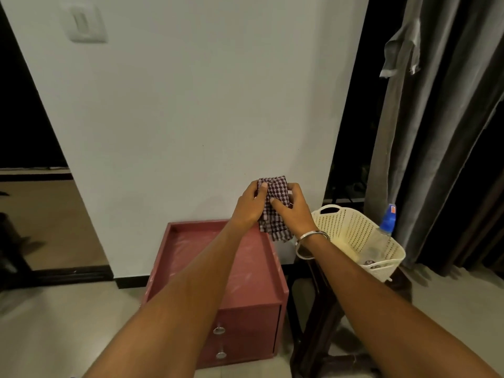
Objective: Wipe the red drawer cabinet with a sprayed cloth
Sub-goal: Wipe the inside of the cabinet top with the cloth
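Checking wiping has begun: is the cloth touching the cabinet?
Apart. The head view shows both hands holding the cloth up against the wall, above the cabinet.

Home room; curtain (425, 148); laundry basket (354, 236); tiled floor (54, 336)

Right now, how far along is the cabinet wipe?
Early. Both the left hand and right hand hold the checked cloth up above the red cabinet, not touching it. The cabinet top shows pale smears. The spray bottle sits in the basket. Wiping is left.
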{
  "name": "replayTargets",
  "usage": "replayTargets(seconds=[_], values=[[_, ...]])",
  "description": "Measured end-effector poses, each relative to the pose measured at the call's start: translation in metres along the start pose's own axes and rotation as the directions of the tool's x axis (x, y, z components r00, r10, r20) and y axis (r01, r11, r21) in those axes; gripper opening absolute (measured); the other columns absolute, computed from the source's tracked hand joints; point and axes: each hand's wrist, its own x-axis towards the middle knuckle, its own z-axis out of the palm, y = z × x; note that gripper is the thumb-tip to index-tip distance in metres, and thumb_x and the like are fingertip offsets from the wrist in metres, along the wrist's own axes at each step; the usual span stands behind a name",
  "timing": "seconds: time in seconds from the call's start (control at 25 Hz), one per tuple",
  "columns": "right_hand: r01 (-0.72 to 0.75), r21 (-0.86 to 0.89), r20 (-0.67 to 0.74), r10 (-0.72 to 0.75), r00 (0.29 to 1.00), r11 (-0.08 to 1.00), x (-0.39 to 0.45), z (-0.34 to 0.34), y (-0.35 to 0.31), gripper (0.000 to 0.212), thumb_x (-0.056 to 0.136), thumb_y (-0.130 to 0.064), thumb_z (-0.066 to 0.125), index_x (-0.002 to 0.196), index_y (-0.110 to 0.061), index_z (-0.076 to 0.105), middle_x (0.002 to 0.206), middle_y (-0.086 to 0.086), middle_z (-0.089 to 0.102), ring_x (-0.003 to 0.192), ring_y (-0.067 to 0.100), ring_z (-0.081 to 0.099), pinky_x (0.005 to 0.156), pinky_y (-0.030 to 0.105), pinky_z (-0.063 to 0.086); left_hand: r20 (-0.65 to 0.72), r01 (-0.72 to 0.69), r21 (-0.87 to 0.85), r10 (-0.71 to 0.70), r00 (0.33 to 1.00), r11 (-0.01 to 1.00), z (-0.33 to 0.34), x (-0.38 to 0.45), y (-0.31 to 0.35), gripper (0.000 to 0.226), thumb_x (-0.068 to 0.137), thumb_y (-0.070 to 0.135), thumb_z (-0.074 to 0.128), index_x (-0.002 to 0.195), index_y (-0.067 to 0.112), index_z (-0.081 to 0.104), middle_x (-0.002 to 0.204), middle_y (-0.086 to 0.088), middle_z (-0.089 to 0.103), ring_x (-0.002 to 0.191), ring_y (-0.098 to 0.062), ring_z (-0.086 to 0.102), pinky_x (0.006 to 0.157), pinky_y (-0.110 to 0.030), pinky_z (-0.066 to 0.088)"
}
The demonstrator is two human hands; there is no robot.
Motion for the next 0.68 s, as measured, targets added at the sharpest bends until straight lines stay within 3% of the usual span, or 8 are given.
replayTargets(seconds=[0.12,0.2,0.32,0.44,0.56,0.68], values=[[-0.027,-0.034,0.005,0.027,1.000,0.999,0.001,0.019,0.032,0.035,0.085,-0.027,0.063,0.115,-0.024,0.044,0.103,0.004,0.065,0.090,0.017,0.065,0.070,0.026,0.054,0.028,0.015,0.092,-0.018,0.999,0.996,-0.003,-0.002,-0.040,0.044,0.101,0.041,0.036,0.137,0.017,0.044,0.133,-0.002,0.055,0.109,-0.015,0.055,0.086,-0.027,0.046],[-0.048,-0.068,-0.002,0.048,0.999,0.997,-0.001,0.028,0.056,0.035,0.086,-0.023,0.063,0.115,-0.022,0.044,0.100,0.004,0.064,0.088,0.017,0.065,0.067,0.023,0.052,0.039,0.004,0.192,-0.012,0.999,0.981,-0.002,-0.005,-0.076,0.043,0.100,0.035,0.041,0.139,0.017,0.043,0.136,-0.004,0.054,0.117,-0.019,0.055,0.092,-0.027,0.046],[-0.071,-0.160,-0.011,0.070,0.998,0.985,-0.003,0.037,0.098,0.035,0.083,-0.018,0.064,0.113,-0.020,0.045,0.095,0.005,0.065,0.080,0.021,0.066,0.067,0.038,0.056,0.066,0.001,0.361,-0.027,0.997,0.932,0.004,-0.015,-0.138,0.044,0.099,0.028,0.045,0.142,0.017,0.041,0.144,-0.004,0.047,0.131,-0.021,0.045,0.108,-0.031,0.034],[-0.072,-0.330,0.004,0.078,0.997,0.941,-0.008,0.039,0.142,0.034,0.083,-0.015,0.062,0.113,-0.020,0.047,0.098,0.004,0.064,0.071,0.015,0.065,0.058,0.032,0.056,0.053,0.085,0.440,-0.121,0.991,0.894,0.011,-0.038,-0.202,0.044,0.100,0.029,0.042,0.143,0.025,0.039,0.145,-0.001,0.045,0.134,-0.022,0.042,0.114,-0.040,0.030],[-0.023,-0.582,0.023,0.044,0.999,0.813,-0.013,0.037,0.182,0.034,0.084,-0.023,0.061,0.115,-0.026,0.046,0.109,0.002,0.054,0.084,0.021,0.060,0.064,0.041,0.055,-0.005,0.149,0.556,-0.176,0.984,0.818,0.015,-0.060,-0.258,0.045,0.100,0.029,0.040,0.145,0.029,0.036,0.150,0.003,0.039,0.140,-0.018,0.033,0.118,-0.041,0.019],[-0.012,-0.776,0.013,0.035,0.999,0.631,-0.012,0.040,0.212,0.035,0.085,-0.031,0.057,0.117,-0.026,0.045,0.108,0.005,0.050,0.090,0.027,0.055,0.063,0.041,0.054,-0.064,0.163,0.640,-0.159,0.985,0.751,0.012,-0.077,-0.299,0.047,0.100,0.027,0.039,0.146,0.025,0.036,0.153,0.002,0.036,0.144,-0.018,0.025,0.119,-0.038,0.011]])
